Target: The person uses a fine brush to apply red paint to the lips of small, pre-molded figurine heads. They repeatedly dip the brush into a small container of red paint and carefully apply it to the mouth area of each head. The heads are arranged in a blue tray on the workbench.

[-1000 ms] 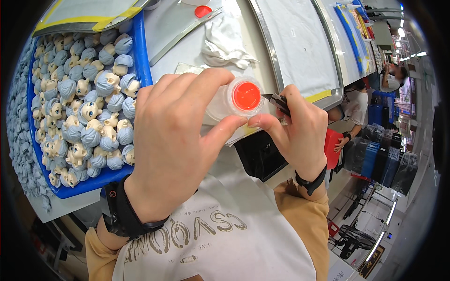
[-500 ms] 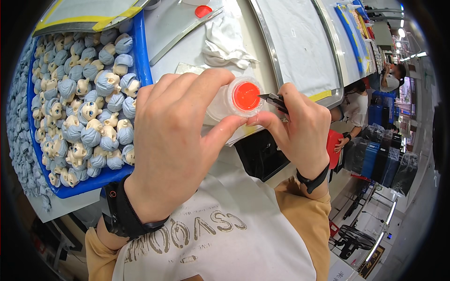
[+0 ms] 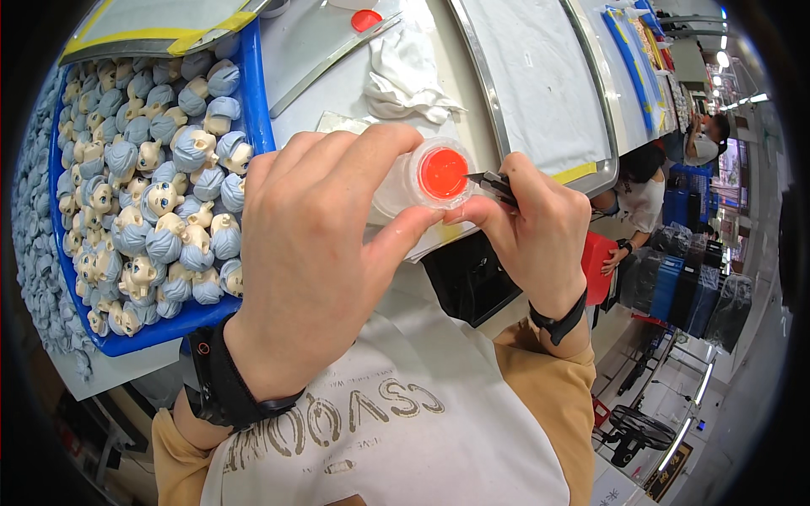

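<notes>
My left hand (image 3: 325, 228) is closed round a small clear plastic cup (image 3: 411, 181) with bright red-orange paint (image 3: 443, 172) inside. The cup is tilted so its round mouth faces me. In my right hand (image 3: 536, 215) is a craft knife (image 3: 492, 183) with a dark handle, its pointed blade at the right edge of the red paint. My right thumb touches the cup's rim beside my left thumb. Beyond the cup lies a crumpled white cloth (image 3: 413, 80).
A blue tray (image 3: 261, 93) of doll heads (image 3: 162, 198) with blue-grey hair stands at left. At right are a metal-framed white panel (image 3: 540, 84) and a black box (image 3: 472, 274). A red lid (image 3: 365, 20) lies at the back. A co-worker (image 3: 641, 190) sits at right.
My right hand and the knife have shifted very slightly. The blade tip stays at the paint's edge. My left hand and the cup hold nearly still.
</notes>
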The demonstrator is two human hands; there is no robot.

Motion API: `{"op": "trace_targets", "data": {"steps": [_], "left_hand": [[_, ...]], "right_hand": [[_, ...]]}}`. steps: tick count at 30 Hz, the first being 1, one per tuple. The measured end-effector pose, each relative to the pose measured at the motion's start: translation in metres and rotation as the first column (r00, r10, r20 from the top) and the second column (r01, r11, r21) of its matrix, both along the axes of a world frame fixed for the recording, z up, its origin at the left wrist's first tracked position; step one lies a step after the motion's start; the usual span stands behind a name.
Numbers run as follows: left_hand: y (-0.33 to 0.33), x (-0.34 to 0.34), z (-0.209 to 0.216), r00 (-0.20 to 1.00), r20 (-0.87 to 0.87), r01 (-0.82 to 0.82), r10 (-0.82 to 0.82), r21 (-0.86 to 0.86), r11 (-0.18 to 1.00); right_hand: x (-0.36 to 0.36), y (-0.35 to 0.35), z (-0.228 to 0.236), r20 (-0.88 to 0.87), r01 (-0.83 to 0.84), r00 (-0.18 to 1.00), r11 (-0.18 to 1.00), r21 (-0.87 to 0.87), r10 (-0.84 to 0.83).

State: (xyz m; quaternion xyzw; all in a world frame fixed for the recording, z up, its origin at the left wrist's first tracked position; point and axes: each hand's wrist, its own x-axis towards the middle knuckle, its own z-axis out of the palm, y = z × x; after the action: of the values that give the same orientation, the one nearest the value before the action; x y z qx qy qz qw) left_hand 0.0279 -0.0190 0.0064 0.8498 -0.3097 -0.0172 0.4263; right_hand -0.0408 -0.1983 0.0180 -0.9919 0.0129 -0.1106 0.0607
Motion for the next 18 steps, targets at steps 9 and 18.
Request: {"op": "trace_targets", "data": {"steps": [9,18], "left_hand": [[0.005,-0.009,-0.003,1.000,0.000,0.003,-0.003,0.001,1.000],[0.011,-0.018,-0.004,1.000,0.020,-0.006,0.005,0.020,1.000]], "right_hand": [[-0.009,0.006,-0.003,-0.009,0.020,1.000,1.000,0.014,-0.019],[-0.020,0.014,-0.007,0.025,-0.014,1.000,1.000,0.026,0.014]]}}
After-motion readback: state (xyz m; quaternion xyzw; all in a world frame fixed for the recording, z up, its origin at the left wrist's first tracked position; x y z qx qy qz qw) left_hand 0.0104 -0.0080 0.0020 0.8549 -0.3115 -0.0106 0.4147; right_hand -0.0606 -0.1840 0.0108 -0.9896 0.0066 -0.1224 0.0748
